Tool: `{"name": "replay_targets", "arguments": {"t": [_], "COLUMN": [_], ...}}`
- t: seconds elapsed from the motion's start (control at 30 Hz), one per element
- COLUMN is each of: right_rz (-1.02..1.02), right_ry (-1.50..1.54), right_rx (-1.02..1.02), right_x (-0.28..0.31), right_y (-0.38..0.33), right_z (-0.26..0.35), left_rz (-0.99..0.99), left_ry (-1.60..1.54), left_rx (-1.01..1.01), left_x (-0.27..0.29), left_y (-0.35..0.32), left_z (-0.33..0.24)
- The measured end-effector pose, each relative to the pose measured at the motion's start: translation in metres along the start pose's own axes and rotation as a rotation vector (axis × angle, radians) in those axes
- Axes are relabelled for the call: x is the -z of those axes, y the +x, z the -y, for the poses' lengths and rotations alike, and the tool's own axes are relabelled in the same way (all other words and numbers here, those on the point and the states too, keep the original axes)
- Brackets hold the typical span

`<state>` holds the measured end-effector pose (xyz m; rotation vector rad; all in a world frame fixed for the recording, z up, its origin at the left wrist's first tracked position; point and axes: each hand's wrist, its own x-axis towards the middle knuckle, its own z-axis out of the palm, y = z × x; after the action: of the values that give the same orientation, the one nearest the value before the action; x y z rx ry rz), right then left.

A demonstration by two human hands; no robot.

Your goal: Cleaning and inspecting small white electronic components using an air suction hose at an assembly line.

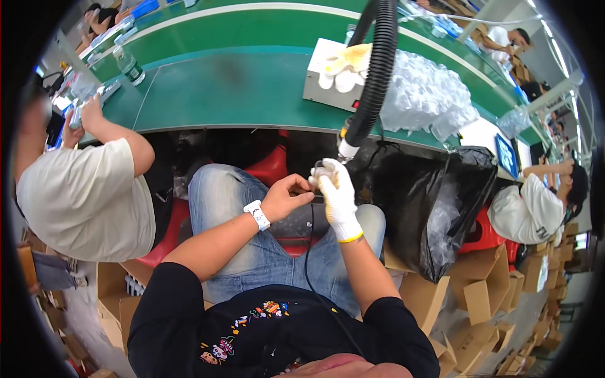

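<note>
My right hand (337, 192), in a white glove with a yellow cuff, holds a small clear plastic cup (321, 169) up against the white nozzle (346, 150) of a black ribbed hose (378, 69). My bare left hand (287, 196), with a white band on the wrist, pinches something small right beside the glove; what it is cannot be made out. A thin black cable (310, 252) hangs down from between the hands over my lap in blue jeans.
A green workbench (239, 88) lies ahead, bearing a grey box (328, 79) with white gloves and a heap of clear plastic cups (428, 94). A black bag (428, 201) of cups stands to my right. Seated people work at left and right. Cardboard boxes (479, 290) cover the floor.
</note>
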<state>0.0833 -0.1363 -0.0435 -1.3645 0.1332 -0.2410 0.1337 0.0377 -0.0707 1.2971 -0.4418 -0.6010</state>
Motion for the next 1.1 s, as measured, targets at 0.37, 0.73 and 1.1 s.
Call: {"name": "replay_targets", "arguments": {"t": [0.37,0.73,1.1], "right_rz": [-0.012,-0.167,-0.145], "right_ry": [-0.085,-0.234,-0.242], "right_rx": [0.054,-0.549,-0.627], "right_x": [0.001,0.095,0.095], "right_y": [0.004,-0.023,-0.009], "right_z": [0.012,-0.07,-0.105], "left_rz": [-0.105,-0.581,-0.745], "left_ry": [0.19,0.846,1.574], "left_rx": [0.043,-0.795,0.069], "left_x": [0.017,0.054,0.14], "left_y": [0.007,0.038,0.15], "left_z": [0.005,-0.105,-0.142]}}
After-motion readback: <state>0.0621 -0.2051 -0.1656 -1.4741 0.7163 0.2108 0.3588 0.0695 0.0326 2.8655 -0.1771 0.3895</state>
